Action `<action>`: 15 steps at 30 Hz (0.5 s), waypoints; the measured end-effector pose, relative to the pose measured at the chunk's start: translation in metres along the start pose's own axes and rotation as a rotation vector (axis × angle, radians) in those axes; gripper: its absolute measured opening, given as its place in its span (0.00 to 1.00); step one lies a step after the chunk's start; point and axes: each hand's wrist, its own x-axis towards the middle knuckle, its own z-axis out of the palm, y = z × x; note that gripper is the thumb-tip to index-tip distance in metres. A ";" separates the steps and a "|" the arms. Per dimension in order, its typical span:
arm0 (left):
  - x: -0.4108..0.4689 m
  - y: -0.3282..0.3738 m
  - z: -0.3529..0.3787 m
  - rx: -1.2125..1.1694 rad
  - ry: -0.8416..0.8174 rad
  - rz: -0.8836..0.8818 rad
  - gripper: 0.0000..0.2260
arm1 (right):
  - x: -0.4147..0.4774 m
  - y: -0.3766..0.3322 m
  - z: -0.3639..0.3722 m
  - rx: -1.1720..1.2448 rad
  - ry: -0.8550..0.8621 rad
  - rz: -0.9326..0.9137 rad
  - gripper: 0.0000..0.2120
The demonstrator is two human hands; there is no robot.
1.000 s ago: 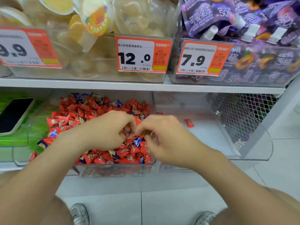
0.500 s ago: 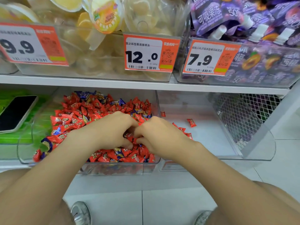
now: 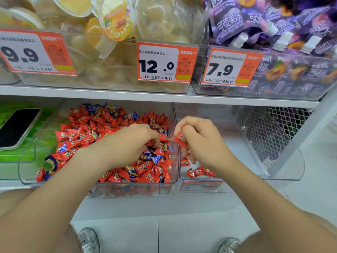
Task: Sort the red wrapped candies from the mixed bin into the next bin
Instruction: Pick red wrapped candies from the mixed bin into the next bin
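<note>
Head view: R hand (image 3: pixel 202 143) pinches 1 red candy (image 3: pixel 180 138) above next bin (image 3: pixel 282 172), which holds a few sorted reds (image 3: pixel 198 171). L hand (image 3: pixel 131 143) has its fingers curled into mixed bin (image 3: pixel 102 187); can't tell if holding any. Step: transfer. Next, prob.: let go over next bin.

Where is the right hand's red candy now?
Head view, centre: red candy pinched by right hand, just right of the wall dividing mixed bin from next bin.
</note>
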 end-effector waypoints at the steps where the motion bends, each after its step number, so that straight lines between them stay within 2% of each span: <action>1: 0.001 0.000 -0.002 -0.003 0.023 0.006 0.14 | -0.001 0.000 0.001 -0.033 -0.027 0.031 0.11; 3: 0.001 0.000 -0.004 -0.061 0.089 0.034 0.13 | -0.004 0.002 0.003 -0.168 -0.067 0.022 0.12; 5: 0.000 -0.003 -0.003 -0.157 0.121 0.054 0.13 | -0.005 0.000 0.005 -0.327 -0.079 -0.108 0.09; 9: -0.006 -0.004 -0.001 -0.180 -0.014 0.046 0.13 | -0.003 0.002 0.006 -0.675 -0.135 -0.369 0.19; 10: -0.008 -0.003 0.000 -0.160 -0.046 0.054 0.12 | -0.003 0.004 0.007 -0.751 -0.157 -0.431 0.20; 12: -0.009 -0.002 0.003 -0.110 -0.080 0.049 0.04 | -0.005 0.008 0.011 -0.886 -0.229 -0.488 0.17; 13: -0.009 -0.002 0.004 -0.078 -0.099 0.029 0.06 | -0.006 0.009 0.013 -0.962 -0.260 -0.491 0.15; 15: -0.009 -0.004 0.006 0.001 -0.185 -0.033 0.20 | -0.006 0.009 0.016 -1.088 -0.293 -0.473 0.15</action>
